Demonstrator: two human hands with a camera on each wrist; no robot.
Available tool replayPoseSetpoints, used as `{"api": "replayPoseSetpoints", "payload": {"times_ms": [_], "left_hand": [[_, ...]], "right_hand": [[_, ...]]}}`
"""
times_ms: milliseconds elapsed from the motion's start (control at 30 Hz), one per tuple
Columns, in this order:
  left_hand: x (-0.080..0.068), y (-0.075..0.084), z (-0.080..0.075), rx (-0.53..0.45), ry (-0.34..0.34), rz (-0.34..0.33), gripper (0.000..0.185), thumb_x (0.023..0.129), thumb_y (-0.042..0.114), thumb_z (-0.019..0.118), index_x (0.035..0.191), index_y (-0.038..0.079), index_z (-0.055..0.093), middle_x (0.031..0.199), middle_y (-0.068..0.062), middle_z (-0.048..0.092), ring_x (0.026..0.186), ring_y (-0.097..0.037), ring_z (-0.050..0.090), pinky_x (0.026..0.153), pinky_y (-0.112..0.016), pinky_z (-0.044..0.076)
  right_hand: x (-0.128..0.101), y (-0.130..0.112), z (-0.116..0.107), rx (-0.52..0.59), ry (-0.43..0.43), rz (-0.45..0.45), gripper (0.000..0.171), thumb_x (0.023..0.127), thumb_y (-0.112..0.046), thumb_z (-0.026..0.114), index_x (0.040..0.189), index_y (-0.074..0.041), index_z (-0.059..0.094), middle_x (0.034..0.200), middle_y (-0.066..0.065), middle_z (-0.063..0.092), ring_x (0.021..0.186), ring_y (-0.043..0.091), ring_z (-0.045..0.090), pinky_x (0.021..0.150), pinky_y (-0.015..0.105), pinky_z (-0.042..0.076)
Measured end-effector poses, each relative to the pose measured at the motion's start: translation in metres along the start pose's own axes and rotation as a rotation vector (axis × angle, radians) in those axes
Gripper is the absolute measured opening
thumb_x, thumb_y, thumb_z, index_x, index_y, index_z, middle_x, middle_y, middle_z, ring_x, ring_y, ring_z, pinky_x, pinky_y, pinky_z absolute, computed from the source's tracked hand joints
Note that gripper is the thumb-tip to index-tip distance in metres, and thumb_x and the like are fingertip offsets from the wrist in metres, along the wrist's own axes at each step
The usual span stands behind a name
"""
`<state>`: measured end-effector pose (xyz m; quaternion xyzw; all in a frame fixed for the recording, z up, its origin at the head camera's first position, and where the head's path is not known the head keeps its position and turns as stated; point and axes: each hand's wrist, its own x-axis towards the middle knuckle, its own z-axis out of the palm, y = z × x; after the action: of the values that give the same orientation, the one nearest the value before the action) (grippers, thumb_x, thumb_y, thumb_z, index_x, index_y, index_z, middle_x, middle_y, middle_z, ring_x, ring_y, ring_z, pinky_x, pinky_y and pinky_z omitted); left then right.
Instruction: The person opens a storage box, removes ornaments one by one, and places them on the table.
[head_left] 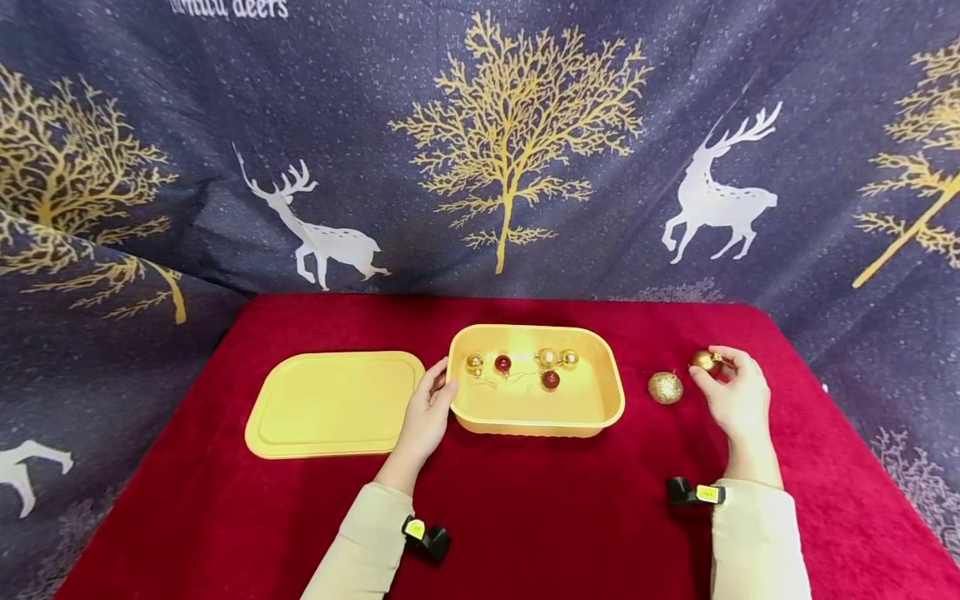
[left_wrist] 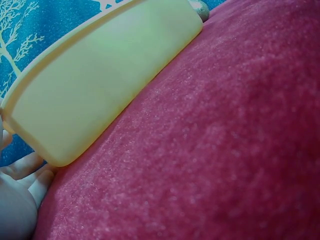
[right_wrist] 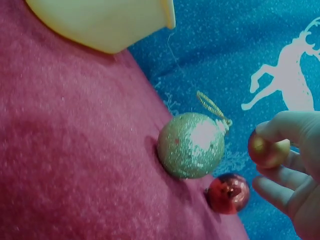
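**One gold ball pinched in the right hand, beside the yellow box**

One small shiny gold ball [head_left: 703, 359] is held in the right hand [head_left: 737, 398], between the thumb and the curled fingers [right_wrist: 280, 177], a little above the red cloth [head_left: 570, 517]. It is at the right side of the table, far from the person's body and well apart from the box. In the right wrist view the same ball [right_wrist: 265, 149] shows between the fingertips, so the hand grips it and does not only touch it.

Just to the left of this hand lies a bigger glitter gold ball [head_left: 665, 387] on the cloth, with a gold loop on its top. In the right wrist view a small red ball [right_wrist: 228, 193] lies on the cloth near the glitter ball [right_wrist: 191, 145], close under the fingers; the head view does not show it clearly.

Further left stands the yellow box [head_left: 592, 421], open at the top. Inside it, along the far wall, lie five small balls: three gold ones and two red ones.

The left hand [head_left: 429, 410] rests at the left wall of the box. Its thumb is at the rim and its fingers lie against the outer side, nearly straight, so it steadies the box. The left wrist view shows the box wall [left_wrist: 100, 90] from below and the fingers beside it.

To the left of this hand the yellow lid [head_left: 333, 404] lies flat on the cloth. Behind the table hangs a dark blue curtain [head_left: 480, 150] with white deer and gold trees.
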<state>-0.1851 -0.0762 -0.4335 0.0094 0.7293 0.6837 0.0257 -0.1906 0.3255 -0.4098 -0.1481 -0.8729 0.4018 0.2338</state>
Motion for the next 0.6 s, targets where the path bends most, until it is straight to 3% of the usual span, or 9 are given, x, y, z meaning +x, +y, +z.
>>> {"api": "replayPoseSetpoints", "payload": {"times_ms": [100,133,233,333,367,500,600], "left_hand": [[0.0,0.0,0.0,-0.003,-0.001,0.001,0.049,0.099,0.015,0.047,0.146,0.006,0.035,0.136,-0.022,0.048,0.126,-0.031,0.048,0.105,-0.044,0.039],[0.0,0.0,0.0,-0.003,-0.001,0.001,0.049,0.099,0.015,0.047,0.146,0.006,0.035,0.136,-0.022,0.048,0.126,-0.031,0.048,0.105,-0.044,0.039],[0.0,0.001,0.0,-0.001,0.001,-0.001,0.049,0.099,0.015,0.047,0.146,0.006,0.035,0.135,-0.022,0.048,0.125,-0.031,0.049,0.105,-0.044,0.039],[0.0,0.001,0.0,0.004,0.002,-0.008,0.049,0.099,0.016,0.047,0.146,0.007,0.035,0.135,-0.022,0.048,0.125,-0.03,0.049,0.105,-0.044,0.04],[0.0,0.001,0.0,0.006,0.002,-0.008,0.049,0.099,0.016,0.047,0.146,0.007,0.035,0.135,-0.022,0.048,0.125,-0.03,0.049,0.105,-0.044,0.04],[0.0,0.001,0.0,0.006,0.005,-0.01,0.049,0.099,0.015,0.047,0.146,0.007,0.035,0.134,-0.022,0.048,0.125,-0.031,0.049,0.104,-0.043,0.04],[0.0,0.0,0.0,-0.001,0.003,-0.005,0.049,0.099,0.015,0.047,0.145,0.007,0.035,0.134,-0.023,0.049,0.124,-0.032,0.049,0.103,-0.042,0.041]], "right_hand": [[0.0,0.004,-0.002,-0.059,-0.019,-0.003,0.041,0.08,-0.007,0.07,0.118,0.003,0.058,0.117,0.022,0.056,0.075,-0.025,0.036,0.07,-0.001,0.034],[0.0,0.006,-0.003,-0.091,-0.026,-0.006,0.042,0.08,-0.008,0.07,0.118,0.003,0.058,0.116,0.023,0.057,0.076,-0.022,0.041,0.069,0.0,0.033],[-0.001,0.009,-0.006,-0.164,-0.057,-0.026,0.042,0.08,-0.01,0.07,0.118,0.003,0.057,0.116,0.026,0.058,0.084,0.006,0.063,0.065,0.003,0.032],[-0.001,0.011,-0.007,-0.196,-0.09,-0.047,0.042,0.081,-0.01,0.069,0.119,0.004,0.056,0.116,0.03,0.057,0.098,0.039,0.063,0.062,0.003,0.03],[-0.001,0.012,-0.007,-0.196,-0.099,-0.053,0.042,0.081,-0.009,0.068,0.119,0.005,0.055,0.116,0.03,0.057,0.101,0.043,0.061,0.061,0.002,0.03],[0.0,0.016,-0.006,-0.214,-0.115,-0.07,0.042,0.081,-0.008,0.067,0.119,0.006,0.055,0.114,0.032,0.056,0.099,0.044,0.061,0.06,0.003,0.03],[0.0,0.018,-0.006,-0.237,-0.127,-0.087,0.042,0.079,-0.007,0.067,0.117,0.007,0.055,0.11,0.033,0.057,0.096,0.044,0.062,0.062,0.012,0.037]]}}
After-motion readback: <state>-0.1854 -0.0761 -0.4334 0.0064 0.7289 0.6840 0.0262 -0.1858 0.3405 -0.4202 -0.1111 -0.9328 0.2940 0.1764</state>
